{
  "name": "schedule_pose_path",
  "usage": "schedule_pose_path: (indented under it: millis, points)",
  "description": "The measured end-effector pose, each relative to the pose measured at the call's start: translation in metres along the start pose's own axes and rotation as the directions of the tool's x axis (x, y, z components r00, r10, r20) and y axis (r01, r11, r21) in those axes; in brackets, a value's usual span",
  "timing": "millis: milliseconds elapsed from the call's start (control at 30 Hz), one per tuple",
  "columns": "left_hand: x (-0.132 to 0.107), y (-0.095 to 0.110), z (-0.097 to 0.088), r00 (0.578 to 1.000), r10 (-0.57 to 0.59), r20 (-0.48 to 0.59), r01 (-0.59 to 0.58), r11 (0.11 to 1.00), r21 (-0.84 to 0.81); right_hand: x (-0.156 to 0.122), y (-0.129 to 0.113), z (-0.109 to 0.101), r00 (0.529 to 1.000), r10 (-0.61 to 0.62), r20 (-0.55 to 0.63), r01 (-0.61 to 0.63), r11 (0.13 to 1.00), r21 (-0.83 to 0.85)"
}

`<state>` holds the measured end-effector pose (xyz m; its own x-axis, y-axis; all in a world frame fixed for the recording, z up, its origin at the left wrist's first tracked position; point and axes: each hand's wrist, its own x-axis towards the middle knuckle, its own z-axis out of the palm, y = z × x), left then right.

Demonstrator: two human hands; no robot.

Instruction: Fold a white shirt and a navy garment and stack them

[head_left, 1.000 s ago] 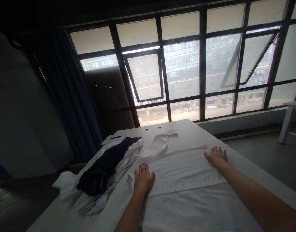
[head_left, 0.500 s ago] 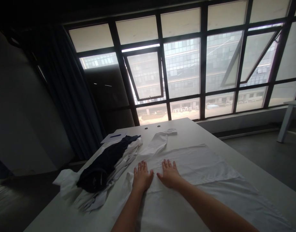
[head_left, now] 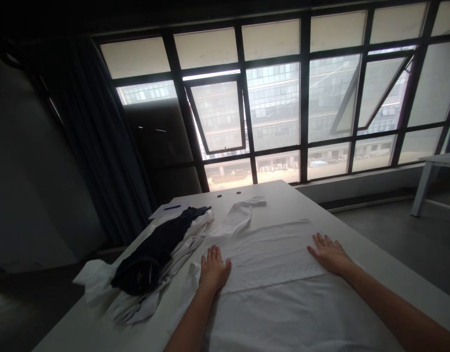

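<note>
Head view, looking forward and down along a white table (head_left: pixel 375 254). The left hand (head_left: pixel 214 270) and right hand (head_left: pixel 331 254) both lie flat, palms down, with the fingers extended and slightly spread. Both rest on a white shirt (head_left: pixel 272 259), and neither hand grips any fabric. The shirt lies spread on the table's near section, with a straight fold line running across the cloth just below the left hand. The right hand sits near the right edge of the upper panel, well apart from the left hand. One shirt sleeve (head_left: pixel 235 221) extends from the panel's far-left corner toward the far end of the table, and its cuff (head_left: pixel 256 201) lies flat there. Left of the left hand, a dark navy garment (head_left: pixel 147 258) lies lengthwise on a crumpled white garment (head_left: pixel 188 242), with white fabric touching the shirt's left side. Beyond that pile lies a sheet of paper (head_left: pixel 169 210) with a blue pen (head_left: pixel 172 207) on top. Two round holes (head_left: pixel 229 194) mark the far end of the tabletop, before a wall of large windows (head_left: pixel 272 98).
</note>
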<state>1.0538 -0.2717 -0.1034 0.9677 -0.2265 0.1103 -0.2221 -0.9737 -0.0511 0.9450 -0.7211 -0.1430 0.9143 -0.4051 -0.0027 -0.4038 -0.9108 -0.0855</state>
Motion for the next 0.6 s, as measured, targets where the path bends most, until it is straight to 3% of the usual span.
schedule_pose_path:
  millis: [100,267,433,533,600]
  points:
    - [-0.007,0.008,-0.008,0.999,0.038,0.018,-0.038,0.999,-0.004,-0.003,0.018,-0.004,0.996,0.018,-0.089,-0.023,0.998,-0.06]
    - [-0.061,0.025,-0.011,0.96,0.27,0.077,-0.258,0.957,-0.135,-0.034,-0.006,-0.011,0.953,-0.191,-0.236,0.178,0.981,-0.075]
    - [-0.123,0.015,-0.008,0.941,0.305,0.148,-0.276,0.943,-0.188,-0.097,-0.029,0.023,0.945,-0.212,-0.249,0.23,0.972,0.045]
    - [-0.133,0.006,-0.013,0.935,0.306,0.178,-0.272,0.943,-0.191,-0.122,-0.033,0.039,0.937,-0.232,-0.261,0.259,0.963,0.076]
    - [-0.128,0.005,-0.017,0.936,0.313,0.162,-0.281,0.94,-0.191,-0.124,-0.035,0.037,0.938,-0.241,-0.248,0.267,0.961,0.077]
